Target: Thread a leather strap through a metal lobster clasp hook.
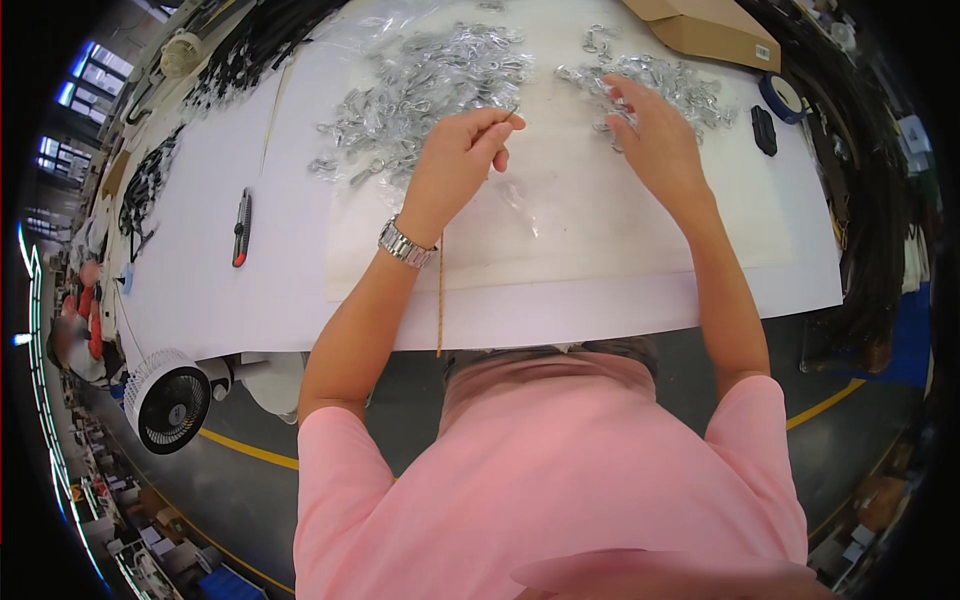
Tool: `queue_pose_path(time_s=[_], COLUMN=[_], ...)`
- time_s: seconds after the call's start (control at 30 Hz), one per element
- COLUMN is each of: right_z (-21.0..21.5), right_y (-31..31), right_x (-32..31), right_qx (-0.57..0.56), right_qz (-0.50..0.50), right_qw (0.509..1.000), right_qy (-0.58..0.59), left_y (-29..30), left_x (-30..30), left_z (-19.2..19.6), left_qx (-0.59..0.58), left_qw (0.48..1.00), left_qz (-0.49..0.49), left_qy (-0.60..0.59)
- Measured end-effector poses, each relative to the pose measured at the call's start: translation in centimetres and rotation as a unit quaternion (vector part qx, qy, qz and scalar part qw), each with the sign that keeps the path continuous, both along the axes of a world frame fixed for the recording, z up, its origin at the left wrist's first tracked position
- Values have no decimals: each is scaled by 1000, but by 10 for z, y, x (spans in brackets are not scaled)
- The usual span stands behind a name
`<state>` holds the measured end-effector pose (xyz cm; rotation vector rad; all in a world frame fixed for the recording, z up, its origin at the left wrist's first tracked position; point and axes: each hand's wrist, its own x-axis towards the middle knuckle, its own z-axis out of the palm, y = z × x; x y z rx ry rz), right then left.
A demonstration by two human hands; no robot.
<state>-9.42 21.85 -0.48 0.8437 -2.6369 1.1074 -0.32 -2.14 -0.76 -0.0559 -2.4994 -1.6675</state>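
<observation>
My left hand [462, 155] is closed in a pinch, and the thin tip of a brown cord sticks out past its fingertips. A length of yellowish-brown cord [441, 300] hangs below the wrist and over the table's front edge; the hand hides whether it joins that tip. Beyond this hand spreads a large heap of silver metal hooks [430, 80], seemingly in clear plastic. My right hand [655, 135], fingers apart, is over the near left side of a smaller heap of similar metal hooks [690, 90]. A scrap of clear plastic [522, 210] lies between my hands.
On the white table [300, 290], a utility knife [242, 228] lies at left, with bundles of black cords [150, 190] farther out. A cardboard box [700, 35], tape roll [782, 98] and black object [763, 130] sit at far right. A fan [170, 405] stands at near left.
</observation>
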Motion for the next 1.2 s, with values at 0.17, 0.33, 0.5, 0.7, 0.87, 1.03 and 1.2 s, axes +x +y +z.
queue_pose_path(time_s=[0.17, 0.33, 0.5, 0.7, 0.87, 1.03, 1.2], right_z=[22, -9, -12, 4, 2, 4, -9], right_y=[-27, -109, -133, -115, -125, -123, -93], right_x=[-32, -108, -110, -105, -84, -46, -13], right_qx=[61, 155, 370, 228, 27, -182, -220], right_qz=[16, 75, 109, 100, 179, 236, 254], right_qw=[966, 951, 895, 962, 975, 913, 874], right_qy=[251, 258, 225, 114, -127, -280, -352], left_y=[-20, -22, -30, -38, -45, -47, -34], left_x=[-5, -11, -9, -10, -13, -15, -9], left_z=[8, 1, 3, 3, 1, 9, 10], left_qx=[132, 165, 170, 189, 197, 90, 73], left_qw=[985, 979, 977, 974, 972, 974, 995], left_qz=[103, 119, 127, 119, 121, 184, 60], left_qy=[30, 22, 36, 28, 33, 97, 14])
